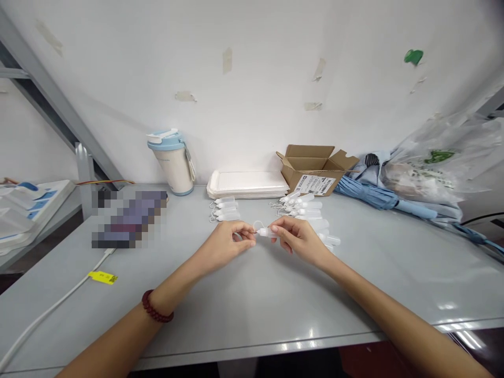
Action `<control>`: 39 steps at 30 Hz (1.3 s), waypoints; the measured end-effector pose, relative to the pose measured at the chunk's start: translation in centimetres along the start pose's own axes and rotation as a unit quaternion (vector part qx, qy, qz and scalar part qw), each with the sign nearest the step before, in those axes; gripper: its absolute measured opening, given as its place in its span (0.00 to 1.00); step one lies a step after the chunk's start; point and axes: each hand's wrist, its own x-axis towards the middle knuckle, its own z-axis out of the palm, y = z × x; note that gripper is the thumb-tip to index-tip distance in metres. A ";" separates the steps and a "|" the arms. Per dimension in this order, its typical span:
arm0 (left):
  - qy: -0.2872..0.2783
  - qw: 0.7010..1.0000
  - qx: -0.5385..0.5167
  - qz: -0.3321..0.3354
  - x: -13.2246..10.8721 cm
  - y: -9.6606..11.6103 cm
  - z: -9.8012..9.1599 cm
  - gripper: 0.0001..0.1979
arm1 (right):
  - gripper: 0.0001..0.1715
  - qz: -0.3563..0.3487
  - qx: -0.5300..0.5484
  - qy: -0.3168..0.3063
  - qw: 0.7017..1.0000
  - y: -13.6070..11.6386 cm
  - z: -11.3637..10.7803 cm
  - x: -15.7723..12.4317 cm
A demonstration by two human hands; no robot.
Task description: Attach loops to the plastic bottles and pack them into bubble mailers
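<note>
mid-frame, my left hand (226,242) and right hand (299,239) each pinch narrowly on one small clear bottle (264,231) just above the grey table (252,304), and i judge a loose fingertip grip could drop it among the spare bottles (311,212) behind my right hand.

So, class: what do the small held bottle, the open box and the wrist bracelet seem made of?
The small bottle: translucent, slightly frosted plastic, probably; light shows through. The box: brown matte cardboard, folded flaps. The bracelet: dark red round beads, material unclear.
</note>
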 end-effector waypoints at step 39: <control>0.018 0.973 0.210 -0.090 0.7 -2.7 -7.0 0.09 | 0.12 -0.012 -0.304 0.235 0.923 5.7 -11.1 3.3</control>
